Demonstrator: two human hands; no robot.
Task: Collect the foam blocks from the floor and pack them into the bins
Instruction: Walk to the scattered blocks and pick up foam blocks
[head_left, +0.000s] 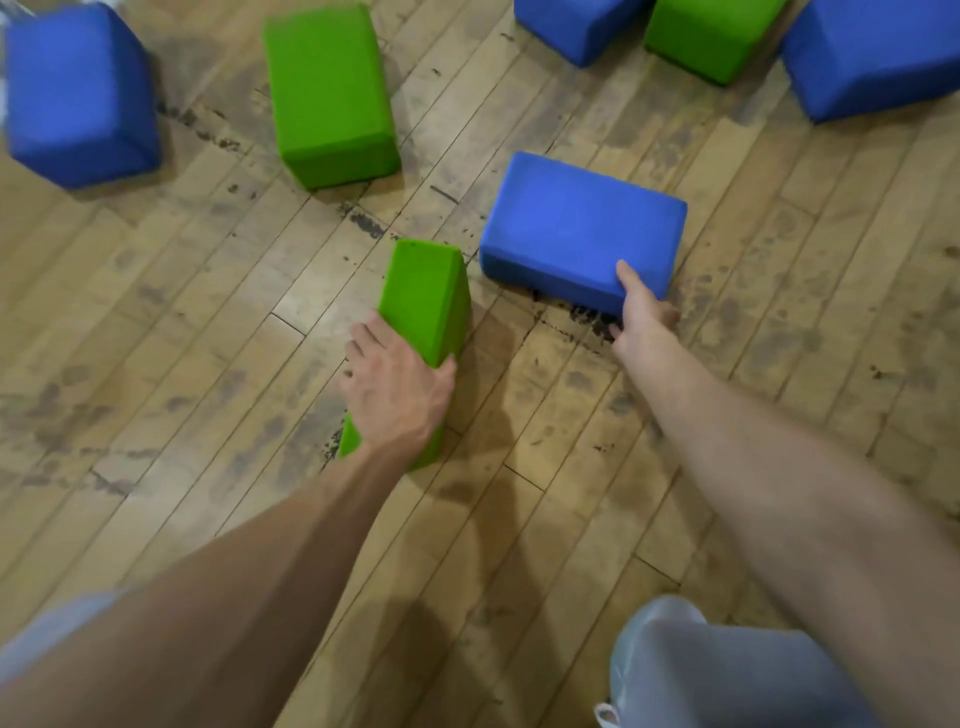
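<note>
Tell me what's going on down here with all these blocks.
A person is leaning over a wooden floor scattered with foam blocks. Their left grip holds a green block tipped up on its edge. The right grip pinches the near corner of a blue block that lies flat, thumb on top. A second green block and a far-left blue block lie untouched, as do others along the top edge. No bin is in view.

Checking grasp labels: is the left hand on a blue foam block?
No: the left hand grips a green rectangular foam block, not a blue one.
</note>
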